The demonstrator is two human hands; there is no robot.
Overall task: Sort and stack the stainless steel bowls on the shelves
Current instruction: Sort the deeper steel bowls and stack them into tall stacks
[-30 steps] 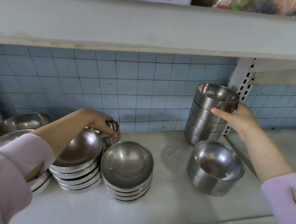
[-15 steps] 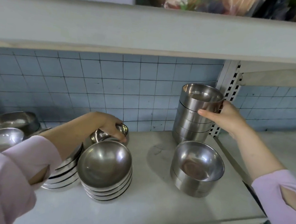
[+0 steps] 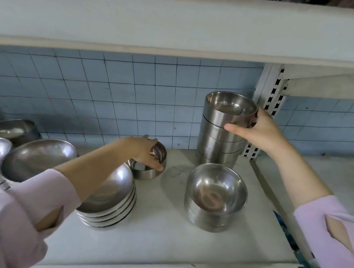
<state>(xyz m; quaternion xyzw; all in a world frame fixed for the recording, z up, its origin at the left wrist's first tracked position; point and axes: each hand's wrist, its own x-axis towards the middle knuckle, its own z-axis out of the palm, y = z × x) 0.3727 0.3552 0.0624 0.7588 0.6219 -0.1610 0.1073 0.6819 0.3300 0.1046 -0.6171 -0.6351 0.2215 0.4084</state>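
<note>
The small steel bowl (image 3: pixel 149 167), at the shelf's (image 3: pixel 161 237) back left of the tall stack (image 3: pixel 221 138), sits gripped in the left hand (image 3: pixel 145 152). The right hand (image 3: pixel 257 131) clasps the stack's top bowl (image 3: pixel 232 109). Likely next: lift the small bowl across onto matching bowls. Faint stamped lettering on the stack looks unreadable.

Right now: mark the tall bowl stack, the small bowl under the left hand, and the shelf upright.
tall bowl stack (image 3: pixel 221 138), head view, side wall mid-stack.
small bowl (image 3: pixel 145 173), head view, outer side wall.
shelf upright (image 3: pixel 266 88), head view, slotted white post.
</note>
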